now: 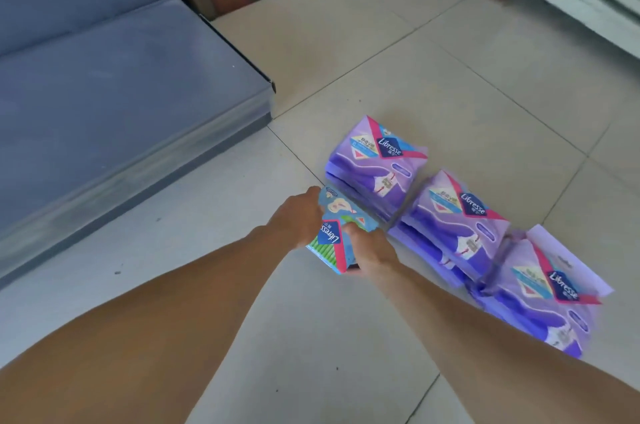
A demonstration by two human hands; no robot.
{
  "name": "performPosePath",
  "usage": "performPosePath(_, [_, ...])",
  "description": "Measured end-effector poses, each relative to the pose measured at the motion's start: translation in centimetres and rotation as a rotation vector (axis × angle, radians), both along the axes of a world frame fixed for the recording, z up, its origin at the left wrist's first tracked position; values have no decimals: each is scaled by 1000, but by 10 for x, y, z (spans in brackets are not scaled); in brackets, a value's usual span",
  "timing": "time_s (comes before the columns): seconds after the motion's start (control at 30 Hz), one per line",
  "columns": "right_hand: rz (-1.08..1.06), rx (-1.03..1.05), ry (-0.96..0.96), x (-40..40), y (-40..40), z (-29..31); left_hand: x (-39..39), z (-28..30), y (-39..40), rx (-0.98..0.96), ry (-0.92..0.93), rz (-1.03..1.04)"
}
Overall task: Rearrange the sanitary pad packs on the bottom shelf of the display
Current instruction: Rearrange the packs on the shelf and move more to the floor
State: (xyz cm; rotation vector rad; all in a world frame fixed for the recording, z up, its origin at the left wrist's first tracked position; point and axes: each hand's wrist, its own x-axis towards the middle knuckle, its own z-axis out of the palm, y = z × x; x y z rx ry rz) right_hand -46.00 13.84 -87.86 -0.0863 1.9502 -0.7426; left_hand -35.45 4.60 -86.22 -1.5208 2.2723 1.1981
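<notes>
Both hands' grip, left hand (299, 221) and right hand (372, 250), clamps the blue pack (341, 231), long axis pointing away.

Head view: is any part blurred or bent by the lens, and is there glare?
Head view: wide-angle bending curves the shelf edge and floor tile lines; motion blur smears the purple packs at lower right; the blue-green pack, held by the left hand and right hand, is readable; soft daylight, a mild sheen on the shelf, no hard glare.

Three stacks of purple pad packs (450, 216) are laid in a diagonal row on the tiled floor (433, 77), right of the bare grey bottom shelf (121, 77).
</notes>
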Motion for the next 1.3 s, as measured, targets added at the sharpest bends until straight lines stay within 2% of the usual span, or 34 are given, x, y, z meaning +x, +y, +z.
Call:
performPosePath(0.13, [-1,-7,52,-10,-9,-19,-6,-25,-11,0,59,-9])
performPosePath(0.27, [-5,18,15,-12,-14,-14,-1,-29,-13,8,62,-21])
performPosePath(0.33, [85,73,135,-7,-14,-3,1,-18,-13,8,32,-43])
performPosePath(0.4, [278,170,289,-4,-11,21,9,4,-11,-10,-17,-51])
performPosePath(0.53, [520,175,432,18,-14,120,50,92,-5,-18,-59,6])
performPosePath(0.7, [773,-82,543,84,-43,291,118,258,-5,-103,-69,201])
performPosePath(0.83, [834,-320,568,155,-71,437,182,396,-8,-149,20,338])
performPosePath(0.97, [902,-447,628,219,-93,557,249,513,-8,-253,57,424])
performPosePath(1.13, [999,-542,640,275,-99,630,328,601,4,-378,68,593])
performPosePath(1.3, [1011,-552,580,310,-96,642,379,626,14,-432,46,773])
